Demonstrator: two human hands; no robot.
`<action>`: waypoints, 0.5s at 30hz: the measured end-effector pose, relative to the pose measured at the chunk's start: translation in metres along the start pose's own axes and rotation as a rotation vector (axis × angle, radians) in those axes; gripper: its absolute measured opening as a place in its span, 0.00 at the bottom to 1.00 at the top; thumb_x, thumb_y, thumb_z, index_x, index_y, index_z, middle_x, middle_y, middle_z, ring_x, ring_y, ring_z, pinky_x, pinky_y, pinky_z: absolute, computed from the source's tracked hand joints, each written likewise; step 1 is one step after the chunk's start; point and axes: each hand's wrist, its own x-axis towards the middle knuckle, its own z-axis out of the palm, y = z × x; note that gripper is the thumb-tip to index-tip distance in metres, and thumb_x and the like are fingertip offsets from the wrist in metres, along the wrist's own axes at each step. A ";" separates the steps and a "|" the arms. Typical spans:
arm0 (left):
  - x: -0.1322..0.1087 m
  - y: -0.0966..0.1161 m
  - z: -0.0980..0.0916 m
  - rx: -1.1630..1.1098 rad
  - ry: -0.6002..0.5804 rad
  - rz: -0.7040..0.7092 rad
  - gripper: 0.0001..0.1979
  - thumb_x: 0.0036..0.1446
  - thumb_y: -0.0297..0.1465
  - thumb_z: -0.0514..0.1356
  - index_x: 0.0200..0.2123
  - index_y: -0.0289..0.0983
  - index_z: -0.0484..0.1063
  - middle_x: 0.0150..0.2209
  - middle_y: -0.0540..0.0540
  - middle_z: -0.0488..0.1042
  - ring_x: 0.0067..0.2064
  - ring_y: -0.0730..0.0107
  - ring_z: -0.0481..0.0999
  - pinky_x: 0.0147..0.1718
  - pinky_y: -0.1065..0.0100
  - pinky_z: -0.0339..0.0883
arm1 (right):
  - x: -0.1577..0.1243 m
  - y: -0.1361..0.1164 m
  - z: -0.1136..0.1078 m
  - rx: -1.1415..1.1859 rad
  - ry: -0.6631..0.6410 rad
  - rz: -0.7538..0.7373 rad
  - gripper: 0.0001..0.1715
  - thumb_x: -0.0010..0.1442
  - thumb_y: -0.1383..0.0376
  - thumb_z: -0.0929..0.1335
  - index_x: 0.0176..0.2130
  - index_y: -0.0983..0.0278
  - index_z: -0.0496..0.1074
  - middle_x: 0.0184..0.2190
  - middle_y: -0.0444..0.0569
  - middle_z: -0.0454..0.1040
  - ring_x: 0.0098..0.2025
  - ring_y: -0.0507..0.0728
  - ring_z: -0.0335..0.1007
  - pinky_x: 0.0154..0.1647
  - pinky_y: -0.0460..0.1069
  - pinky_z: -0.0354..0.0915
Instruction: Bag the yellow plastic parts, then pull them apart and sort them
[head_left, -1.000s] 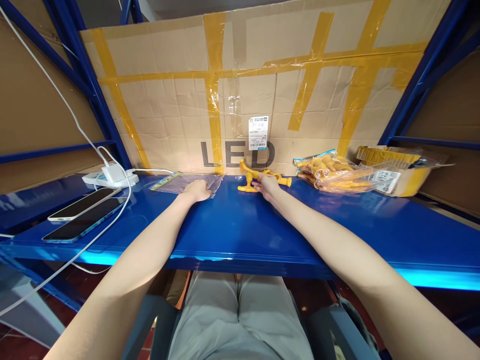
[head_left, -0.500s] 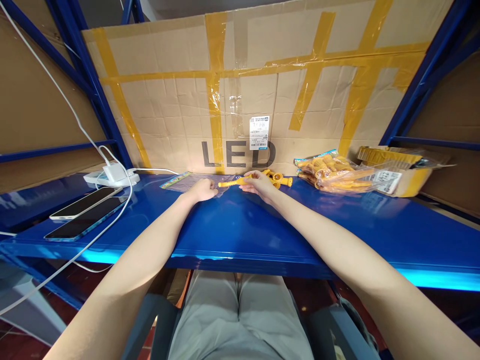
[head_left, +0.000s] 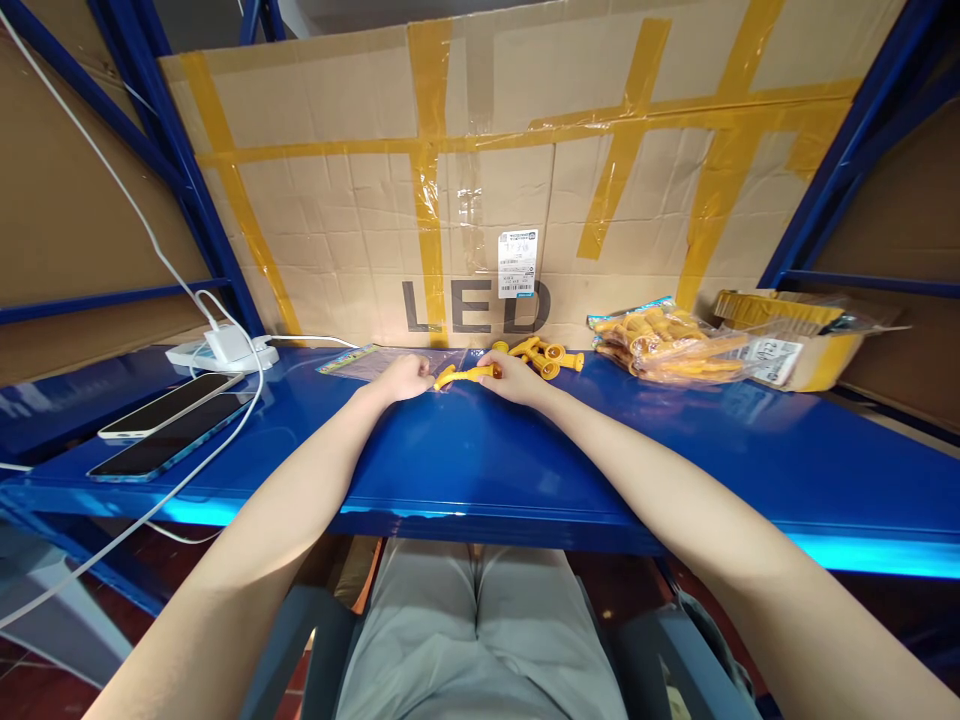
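Note:
My right hand [head_left: 514, 377] is closed on a yellow plastic piece [head_left: 466, 376] that lies level just above the blue shelf [head_left: 525, 460]. Its left tip points at the mouth of a clear plastic bag [head_left: 390, 362] with a coloured header. My left hand [head_left: 403, 378] rests on that bag with its fingers curled, pinching the bag's right edge. A few more yellow pieces [head_left: 541, 356] lie loose on the shelf just behind my right hand.
A taped cardboard sheet [head_left: 487, 180] marked LED stands at the back. Bags of yellow pieces [head_left: 664, 345] and a yellow box [head_left: 787, 345] sit at the right. Two phones [head_left: 161, 425] and a white charger [head_left: 225, 350] with cables lie at the left. Blue uprights frame both sides.
My right hand picked one yellow piece from the loose group and carried it left to the bag's opening. My left hand shifted slightly and closed on the bag's edge.

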 end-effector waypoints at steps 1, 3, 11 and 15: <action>0.000 0.000 0.001 0.002 0.001 0.002 0.07 0.49 0.36 0.57 0.23 0.39 0.66 0.26 0.48 0.74 0.32 0.64 0.73 0.31 0.66 0.63 | -0.001 -0.001 0.000 -0.045 -0.030 -0.040 0.07 0.54 0.70 0.70 0.36 0.62 0.72 0.38 0.47 0.76 0.41 0.57 0.73 0.50 0.54 0.66; 0.001 0.002 0.002 0.022 0.004 0.019 0.08 0.49 0.36 0.58 0.23 0.39 0.66 0.26 0.48 0.73 0.32 0.65 0.73 0.31 0.66 0.63 | -0.002 -0.006 0.000 -0.122 -0.088 -0.088 0.07 0.53 0.71 0.69 0.35 0.62 0.72 0.39 0.48 0.77 0.43 0.58 0.72 0.50 0.54 0.66; -0.004 0.026 0.008 0.096 0.074 0.169 0.05 0.52 0.29 0.54 0.26 0.38 0.69 0.30 0.45 0.77 0.34 0.63 0.75 0.34 0.66 0.64 | -0.001 -0.016 0.004 -0.111 0.008 -0.108 0.11 0.53 0.70 0.70 0.39 0.62 0.75 0.41 0.49 0.78 0.44 0.59 0.73 0.49 0.54 0.65; -0.006 0.034 0.010 0.086 0.077 0.200 0.06 0.52 0.30 0.55 0.29 0.38 0.71 0.32 0.44 0.78 0.35 0.62 0.76 0.35 0.65 0.65 | -0.001 -0.013 0.007 -0.068 -0.005 -0.099 0.10 0.52 0.70 0.71 0.37 0.62 0.76 0.40 0.48 0.78 0.44 0.59 0.73 0.50 0.56 0.65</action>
